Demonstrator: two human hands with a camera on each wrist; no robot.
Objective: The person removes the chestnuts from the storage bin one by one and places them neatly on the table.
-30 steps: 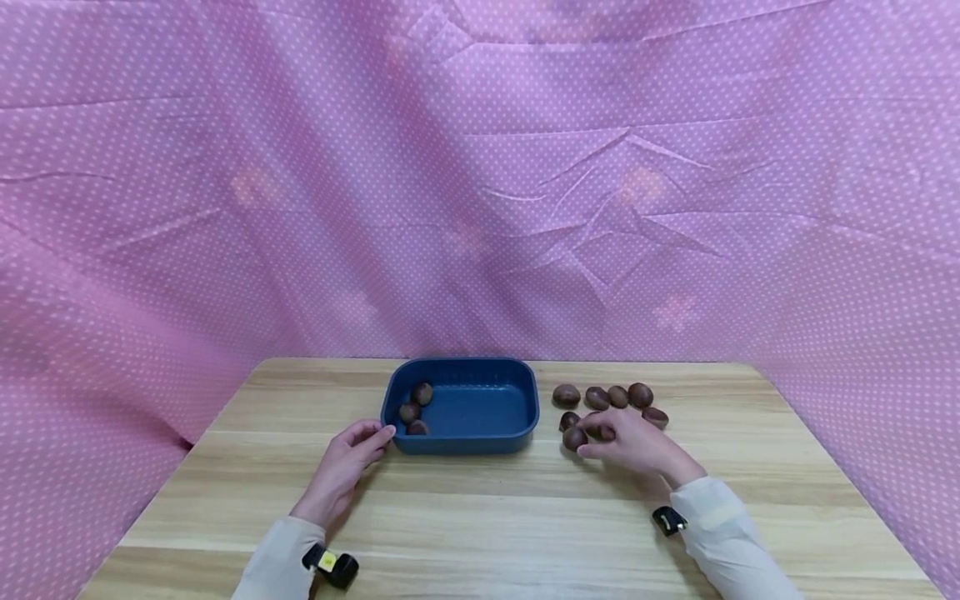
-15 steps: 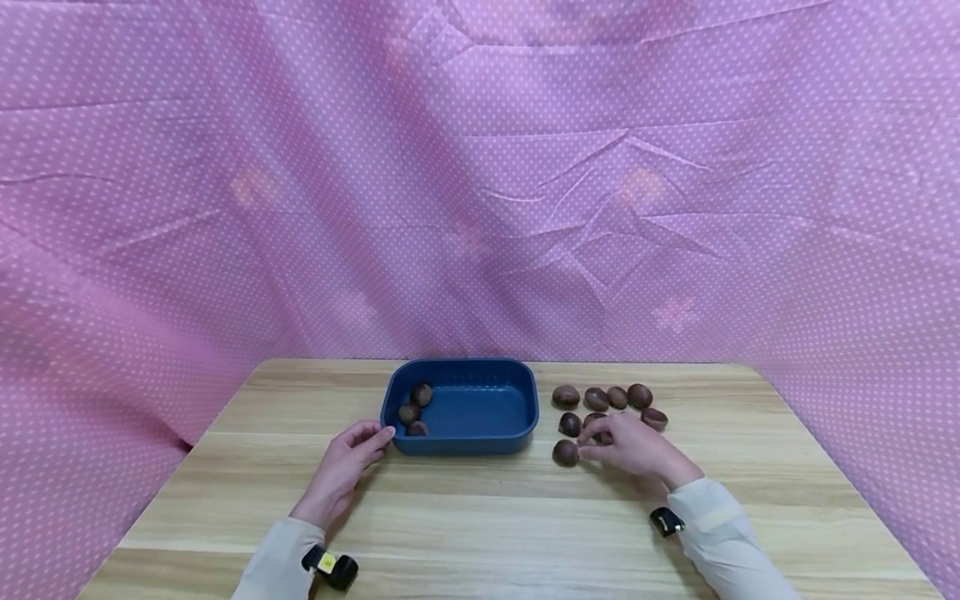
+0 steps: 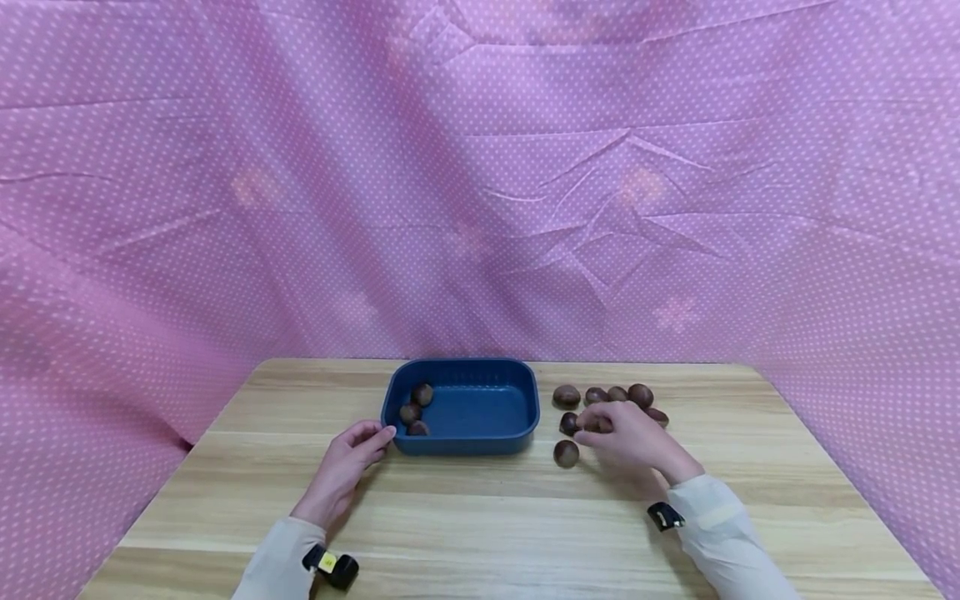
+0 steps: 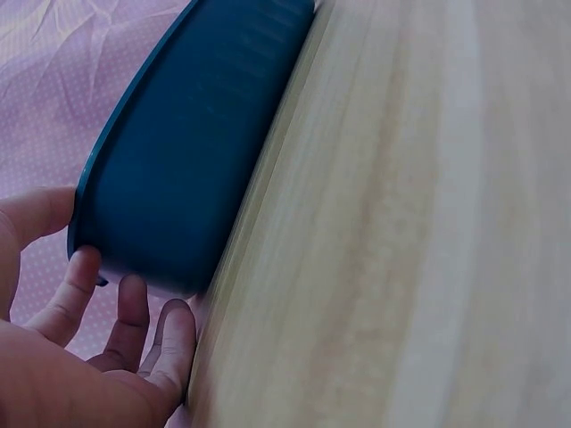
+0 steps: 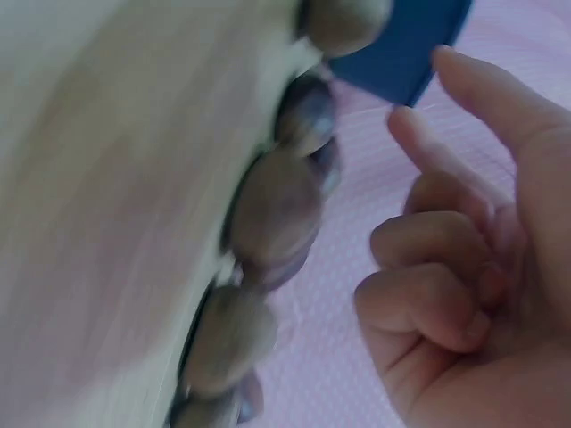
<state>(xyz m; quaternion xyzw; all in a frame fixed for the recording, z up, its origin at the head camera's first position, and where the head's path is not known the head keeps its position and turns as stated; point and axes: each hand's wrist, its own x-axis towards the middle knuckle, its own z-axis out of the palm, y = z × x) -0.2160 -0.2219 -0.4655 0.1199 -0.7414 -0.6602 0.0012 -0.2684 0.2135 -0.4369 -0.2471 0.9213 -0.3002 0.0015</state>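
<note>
My left hand (image 3: 343,467) pinches the near left corner of a blue rectangular box (image 3: 465,447); in the left wrist view the thumb (image 4: 40,214) lies over the rim and fingers touch the outer wall. Inside the box, at its left end, lie 3 chestnuts (image 3: 422,394). My right hand (image 3: 637,442) hovers over brown chestnuts on the table, partly hiding some. In the right wrist view its thumb and index finger stand apart with nothing between them, while the other fingers curl. One chestnut (image 3: 566,453) sits alone nearest me; another (image 3: 569,423) is by the fingertips.
More chestnuts (image 3: 566,396) lie in a loose group right of the box on the wooden table (image 3: 480,525). A pink dotted cloth (image 3: 480,208) hangs behind and at both sides. Each wrist carries a small black camera (image 3: 665,516).
My right hand has shifted one chestnut toward me and to the left, let it go, and risen slightly away from it. The left hand and the box have stayed still.
</note>
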